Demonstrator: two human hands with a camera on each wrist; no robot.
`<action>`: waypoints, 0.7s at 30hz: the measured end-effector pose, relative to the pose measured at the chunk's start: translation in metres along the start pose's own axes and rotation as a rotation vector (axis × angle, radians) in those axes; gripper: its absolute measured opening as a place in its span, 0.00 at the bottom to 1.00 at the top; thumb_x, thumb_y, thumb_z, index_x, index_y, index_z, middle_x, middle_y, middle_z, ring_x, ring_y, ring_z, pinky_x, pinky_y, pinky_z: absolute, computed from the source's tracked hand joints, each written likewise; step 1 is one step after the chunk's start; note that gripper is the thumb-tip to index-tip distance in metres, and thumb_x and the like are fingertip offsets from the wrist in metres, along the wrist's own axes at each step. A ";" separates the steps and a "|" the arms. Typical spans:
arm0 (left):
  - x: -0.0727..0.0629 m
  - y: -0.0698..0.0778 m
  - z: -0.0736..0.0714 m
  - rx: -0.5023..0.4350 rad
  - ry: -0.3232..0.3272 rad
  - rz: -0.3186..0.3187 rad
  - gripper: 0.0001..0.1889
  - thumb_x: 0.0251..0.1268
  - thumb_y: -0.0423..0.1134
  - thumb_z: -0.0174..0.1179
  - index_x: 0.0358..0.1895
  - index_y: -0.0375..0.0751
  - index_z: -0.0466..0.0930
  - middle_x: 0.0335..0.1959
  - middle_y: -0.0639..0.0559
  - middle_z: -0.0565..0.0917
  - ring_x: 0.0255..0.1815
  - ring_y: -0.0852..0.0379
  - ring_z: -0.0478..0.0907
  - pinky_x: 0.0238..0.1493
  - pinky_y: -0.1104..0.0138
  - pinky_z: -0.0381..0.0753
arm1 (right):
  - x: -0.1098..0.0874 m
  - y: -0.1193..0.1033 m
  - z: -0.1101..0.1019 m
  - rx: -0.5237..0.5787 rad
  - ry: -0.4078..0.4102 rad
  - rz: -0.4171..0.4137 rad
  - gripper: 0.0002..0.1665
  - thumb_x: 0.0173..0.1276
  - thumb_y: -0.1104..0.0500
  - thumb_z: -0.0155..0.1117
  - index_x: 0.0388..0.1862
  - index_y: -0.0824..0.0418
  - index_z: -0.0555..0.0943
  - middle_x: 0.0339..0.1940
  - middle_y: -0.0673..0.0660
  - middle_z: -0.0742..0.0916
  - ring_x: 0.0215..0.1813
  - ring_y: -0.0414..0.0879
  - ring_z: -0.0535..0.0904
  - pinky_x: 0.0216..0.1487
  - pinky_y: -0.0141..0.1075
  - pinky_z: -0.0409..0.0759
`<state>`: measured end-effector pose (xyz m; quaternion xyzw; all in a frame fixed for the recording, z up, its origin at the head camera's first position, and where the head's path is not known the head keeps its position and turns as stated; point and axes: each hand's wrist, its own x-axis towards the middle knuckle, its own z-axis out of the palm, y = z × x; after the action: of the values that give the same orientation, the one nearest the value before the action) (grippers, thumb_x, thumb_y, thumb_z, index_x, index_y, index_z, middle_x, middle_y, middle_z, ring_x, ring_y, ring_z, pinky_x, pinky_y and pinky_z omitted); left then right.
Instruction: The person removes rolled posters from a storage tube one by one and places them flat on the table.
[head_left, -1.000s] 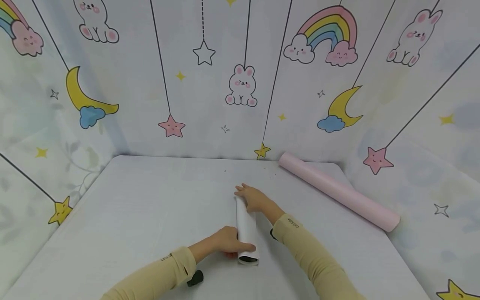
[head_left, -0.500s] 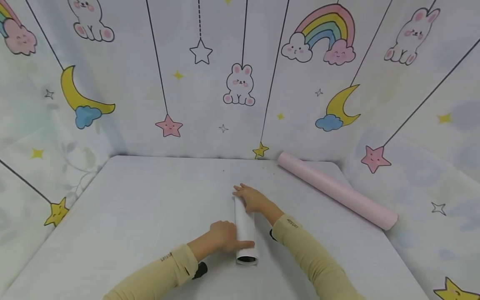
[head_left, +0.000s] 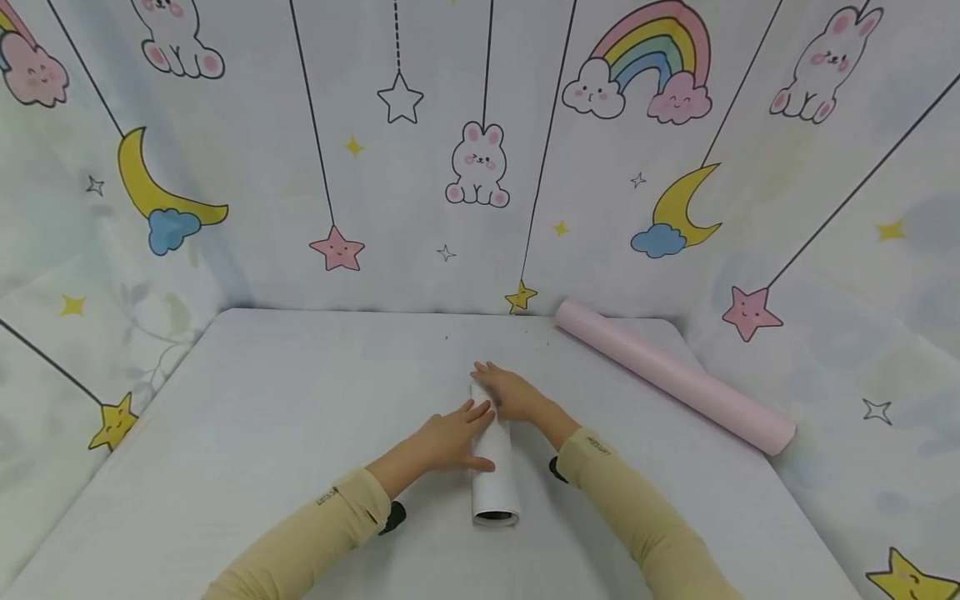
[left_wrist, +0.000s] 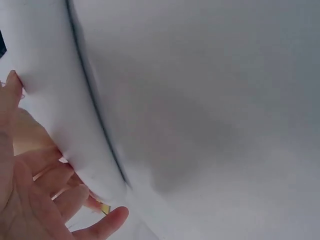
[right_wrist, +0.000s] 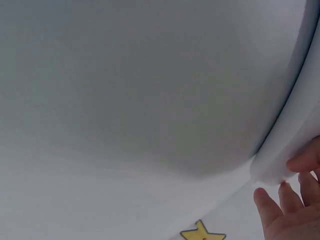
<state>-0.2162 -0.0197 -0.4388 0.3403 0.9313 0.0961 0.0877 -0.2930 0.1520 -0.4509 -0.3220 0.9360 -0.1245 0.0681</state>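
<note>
A pale backdrop [head_left: 412,187], printed with 3 rabbits, 2 crescent moons, rainbows and stars, is standing behind and beside a white-covered table [head_left: 322,383].

Near the middle of the table a white roll [head_left: 493,490] is lying on its side, pointing away from the person, its near end showing a dark hollow. The left hand [head_left: 452,440] is resting across the roll's middle from the left side, fingers spreading toward the far end and thumb lying over the top; it is touching the roll without clenching it. The right hand [head_left: 516,396] is resting on the far end from the right side, its fingers reaching over and beyond that end and its thumb touching the roll; these fingers are also lying loosely, not gripping. The left fingertips are sitting just beside the right hand, and whether the 2 are touching I cannot tell.

Beige sleeves [head_left: 300,533] are covering both forearms, and 1 small dark object [head_left: 392,517] is showing under the left wrist, with another under the right. Farther out, a longer pink roll [head_left: 675,377] is lying diagonally along the table's right side, well apart from both hands. A few tiny specks [head_left: 527,332] are dotting the table near its back edge.
</note>
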 end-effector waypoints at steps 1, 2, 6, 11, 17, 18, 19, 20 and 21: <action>0.000 -0.001 0.001 -0.005 -0.008 -0.008 0.45 0.53 0.67 0.54 0.70 0.44 0.55 0.71 0.52 0.54 0.70 0.49 0.51 0.51 0.44 0.68 | -0.002 0.002 0.001 0.010 0.011 0.005 0.42 0.52 0.75 0.61 0.67 0.63 0.63 0.71 0.58 0.61 0.71 0.54 0.52 0.66 0.45 0.57; 0.000 -0.002 0.002 0.000 -0.012 -0.012 0.45 0.53 0.67 0.53 0.70 0.44 0.55 0.71 0.52 0.54 0.70 0.50 0.51 0.51 0.44 0.68 | -0.005 0.003 0.002 0.026 0.018 0.013 0.44 0.50 0.76 0.60 0.68 0.64 0.61 0.71 0.59 0.60 0.71 0.53 0.52 0.66 0.44 0.57; 0.000 -0.005 0.004 0.005 -0.013 -0.016 0.46 0.52 0.67 0.54 0.70 0.44 0.55 0.71 0.51 0.54 0.70 0.50 0.51 0.51 0.45 0.69 | -0.022 0.008 0.007 0.154 0.041 0.019 0.45 0.51 0.70 0.59 0.69 0.66 0.57 0.72 0.61 0.58 0.71 0.53 0.51 0.65 0.46 0.57; -0.003 -0.006 0.001 -0.026 -0.014 -0.018 0.44 0.50 0.65 0.58 0.69 0.45 0.59 0.70 0.49 0.57 0.70 0.48 0.53 0.51 0.46 0.69 | -0.043 0.009 0.011 0.238 0.013 -0.007 0.47 0.53 0.60 0.61 0.70 0.67 0.54 0.72 0.62 0.55 0.71 0.54 0.51 0.66 0.47 0.55; -0.009 -0.008 -0.002 0.005 0.017 -0.014 0.40 0.48 0.62 0.61 0.67 0.55 0.63 0.68 0.48 0.61 0.65 0.47 0.61 0.47 0.48 0.73 | -0.060 0.009 0.015 0.278 -0.022 -0.016 0.54 0.53 0.52 0.67 0.71 0.69 0.49 0.71 0.64 0.55 0.71 0.56 0.52 0.65 0.48 0.56; -0.010 -0.009 -0.003 0.017 0.022 -0.015 0.40 0.47 0.62 0.62 0.67 0.55 0.63 0.68 0.48 0.61 0.64 0.47 0.62 0.46 0.49 0.73 | -0.062 0.008 0.016 0.290 -0.030 -0.021 0.56 0.53 0.51 0.68 0.71 0.69 0.48 0.72 0.64 0.54 0.71 0.55 0.51 0.66 0.48 0.55; -0.010 -0.011 -0.003 0.025 0.027 -0.014 0.41 0.46 0.62 0.63 0.67 0.55 0.63 0.67 0.47 0.62 0.64 0.47 0.63 0.46 0.50 0.74 | -0.064 0.008 0.017 0.294 -0.037 -0.027 0.58 0.52 0.50 0.69 0.71 0.69 0.47 0.72 0.64 0.54 0.71 0.55 0.50 0.66 0.47 0.55; -0.011 -0.012 -0.003 0.030 0.031 -0.014 0.42 0.45 0.62 0.63 0.67 0.55 0.63 0.67 0.47 0.62 0.63 0.47 0.64 0.46 0.50 0.74 | -0.065 0.008 0.017 0.306 -0.043 -0.034 0.59 0.51 0.50 0.70 0.71 0.69 0.46 0.72 0.63 0.53 0.72 0.54 0.49 0.66 0.47 0.54; -0.011 -0.013 -0.003 0.032 0.037 -0.012 0.42 0.44 0.62 0.64 0.67 0.54 0.63 0.66 0.47 0.63 0.63 0.47 0.65 0.45 0.50 0.74 | -0.066 0.007 0.018 0.307 -0.049 -0.042 0.60 0.50 0.49 0.70 0.72 0.68 0.45 0.72 0.62 0.52 0.72 0.53 0.49 0.66 0.47 0.54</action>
<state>-0.2166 -0.0366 -0.4379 0.3344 0.9361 0.0870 0.0655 -0.2418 0.1950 -0.4667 -0.3300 0.8972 -0.2596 0.1369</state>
